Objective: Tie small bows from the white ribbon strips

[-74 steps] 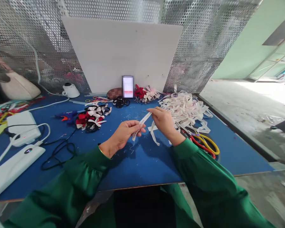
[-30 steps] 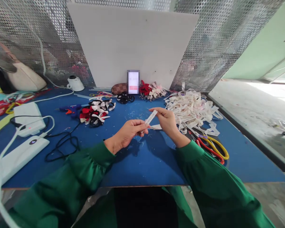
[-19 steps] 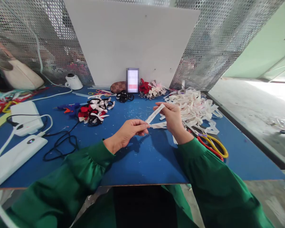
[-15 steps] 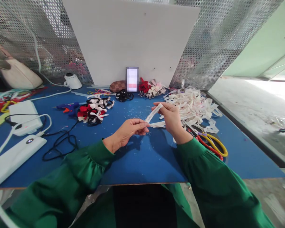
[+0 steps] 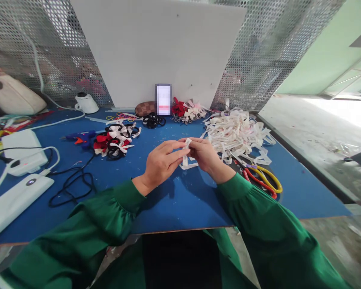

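A white printed ribbon (image 5: 185, 161) is folded between my two hands, above the middle of the blue table (image 5: 180, 200). My left hand (image 5: 164, 162) pinches it from the left, with fingertips close to the other hand's. From the right, my right hand (image 5: 206, 155) grips the ribbon's upper part between thumb and fingers. A loop of ribbon hangs below the fingertips. Just beyond my right hand lies a large heap of white ribbons (image 5: 237, 130). Scissors with red and yellow handles (image 5: 267, 178) rest beside my right wrist.
Red, white and black bows (image 5: 116, 140) lie left of centre, near a blue glue gun (image 5: 82, 137). A lit phone (image 5: 163, 99) stands against the white board (image 5: 162, 48). More bows (image 5: 188, 110) sit beside it. A white power bank (image 5: 21, 200) and cables occupy the left.
My hands have come together, and the ribbon stretched between them is now folded into a small loop. My right hand moved left. The view has shifted slightly.
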`<state>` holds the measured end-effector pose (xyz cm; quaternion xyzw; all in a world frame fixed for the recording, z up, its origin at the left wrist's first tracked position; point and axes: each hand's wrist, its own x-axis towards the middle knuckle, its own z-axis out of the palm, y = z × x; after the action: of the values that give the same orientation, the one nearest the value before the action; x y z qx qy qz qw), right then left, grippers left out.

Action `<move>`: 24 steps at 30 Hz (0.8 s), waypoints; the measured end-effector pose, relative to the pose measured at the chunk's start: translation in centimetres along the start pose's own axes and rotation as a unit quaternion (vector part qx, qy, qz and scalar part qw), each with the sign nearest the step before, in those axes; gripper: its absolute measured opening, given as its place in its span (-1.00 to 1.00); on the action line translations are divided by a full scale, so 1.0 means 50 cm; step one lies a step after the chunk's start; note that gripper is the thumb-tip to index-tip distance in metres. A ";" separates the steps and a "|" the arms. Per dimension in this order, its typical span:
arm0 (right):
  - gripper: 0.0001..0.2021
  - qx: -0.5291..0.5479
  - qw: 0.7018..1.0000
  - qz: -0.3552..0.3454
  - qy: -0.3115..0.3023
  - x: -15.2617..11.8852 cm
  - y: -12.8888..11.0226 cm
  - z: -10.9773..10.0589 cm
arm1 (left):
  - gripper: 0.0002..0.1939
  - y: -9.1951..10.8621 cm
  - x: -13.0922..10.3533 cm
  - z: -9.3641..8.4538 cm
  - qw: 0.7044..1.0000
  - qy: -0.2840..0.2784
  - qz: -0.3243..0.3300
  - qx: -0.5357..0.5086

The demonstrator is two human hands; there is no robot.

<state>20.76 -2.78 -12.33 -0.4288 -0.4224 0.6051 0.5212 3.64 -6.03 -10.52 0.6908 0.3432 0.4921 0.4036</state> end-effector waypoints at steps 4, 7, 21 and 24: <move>-0.78 -0.015 1.000 0.005 -0.025 0.000 0.015 0.004 | -0.80 -0.001 -0.002 0.002 0.999 -0.039 0.013 -0.018; -0.77 -0.093 0.995 -0.015 -0.040 0.003 0.026 0.005 | -0.90 0.002 -0.005 0.007 0.998 -0.039 -0.016 -0.044; -0.68 -0.762 0.625 -0.143 0.086 -0.121 -0.113 -0.096 | -0.64 -0.038 0.012 0.003 0.960 0.053 -0.239 -0.138; -0.75 -0.826 0.529 -0.028 0.189 -0.197 -0.108 -0.186 | -0.64 -0.035 0.013 0.003 0.954 0.055 -0.251 -0.154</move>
<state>32.03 -11.44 -8.92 -0.7605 -0.6370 -0.1245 0.0184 3.85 -4.73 -11.86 0.4832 0.4475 0.4590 0.5963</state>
